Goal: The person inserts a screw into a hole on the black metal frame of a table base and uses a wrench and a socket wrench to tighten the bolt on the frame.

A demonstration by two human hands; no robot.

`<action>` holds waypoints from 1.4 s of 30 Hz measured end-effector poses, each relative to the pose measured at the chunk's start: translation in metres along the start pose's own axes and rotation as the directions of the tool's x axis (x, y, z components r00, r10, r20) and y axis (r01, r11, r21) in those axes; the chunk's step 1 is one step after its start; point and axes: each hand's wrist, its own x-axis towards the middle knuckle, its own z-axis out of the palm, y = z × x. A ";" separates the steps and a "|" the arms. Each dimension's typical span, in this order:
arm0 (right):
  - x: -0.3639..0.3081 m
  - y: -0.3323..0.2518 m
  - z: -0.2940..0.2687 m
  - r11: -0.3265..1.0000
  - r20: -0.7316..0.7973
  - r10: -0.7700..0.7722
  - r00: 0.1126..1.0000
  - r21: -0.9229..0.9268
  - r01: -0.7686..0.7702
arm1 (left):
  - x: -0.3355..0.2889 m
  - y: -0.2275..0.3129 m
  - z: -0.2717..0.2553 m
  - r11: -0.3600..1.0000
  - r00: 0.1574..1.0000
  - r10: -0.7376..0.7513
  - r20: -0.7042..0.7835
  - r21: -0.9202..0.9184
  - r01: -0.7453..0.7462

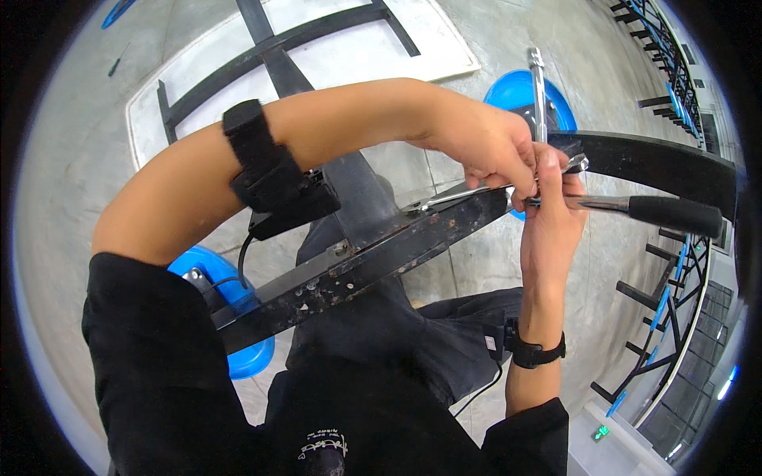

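Observation:
My left hand [500, 147] reaches across from the left, its fingers closed on a slim chrome wrench [460, 195]. That wrench lies along the top of a scuffed black metal beam [349, 278] and its far end sticks out past my fingers. Pressed close against it, my right hand [549, 210] is closed around the chrome shaft of a black-handled tool [675, 216], whose handle points right. The tool's head is mostly hidden by my fingers. Just beyond both hands, a chrome bar [539, 95] with a socket-like end points away from me.
Under the beam's ends are blue round stools [258, 361]. A curved black metal piece [651, 161] extends right. Further off, a black frame [274, 57] rests on a white board [444, 55]. A small screwdriver-like tool [117, 65] lies on the floor. Black frames [663, 297] line the right side.

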 end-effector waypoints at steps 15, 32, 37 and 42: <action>0.039 -0.009 -0.012 0.992 0.113 0.096 0.989 -0.090 -0.086 | -0.066 -0.044 -0.002 0.895 0.950 -0.311 0.011 0.340 0.289; 0.065 -0.018 -0.019 0.883 0.201 0.457 0.866 -0.221 -0.415 | -0.044 -0.043 -0.004 0.775 0.776 -0.631 -0.006 -0.055 0.630; 0.071 -0.019 -0.012 0.817 0.331 0.576 0.747 -0.250 -0.520 | -0.051 -0.046 -0.007 0.796 0.797 -0.602 0.036 -0.045 0.603; 0.065 -0.019 -0.007 0.839 0.242 0.530 0.813 -0.285 -0.463 | -0.063 -0.047 -0.003 0.873 0.870 -0.487 -0.075 -0.004 0.489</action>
